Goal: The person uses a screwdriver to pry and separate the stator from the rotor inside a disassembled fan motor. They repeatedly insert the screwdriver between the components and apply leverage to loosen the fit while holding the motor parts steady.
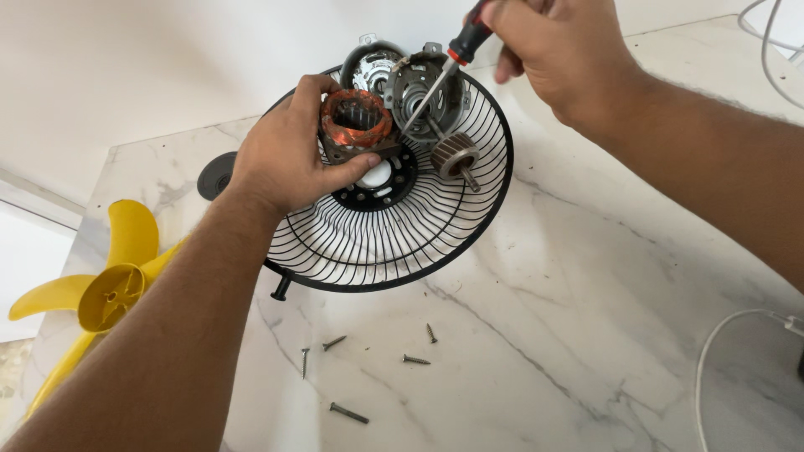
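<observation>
My left hand [280,155] grips a fan motor stator [356,121] with copper windings, held over the hub of a black wire fan guard [394,243]. My right hand [561,50] holds a screwdriver [452,63] with a red and black handle; its tip points down into a grey metal motor housing [423,92] at the guard's far side. A rotor [456,157] with its shaft lies on the guard beside the stator.
Several loose screws [368,356] lie on the white marble counter [544,335] near me. A yellow fan blade [109,289] sits at the left edge. A black round cap [216,176] lies behind my left hand. White cables [712,351] run at the right.
</observation>
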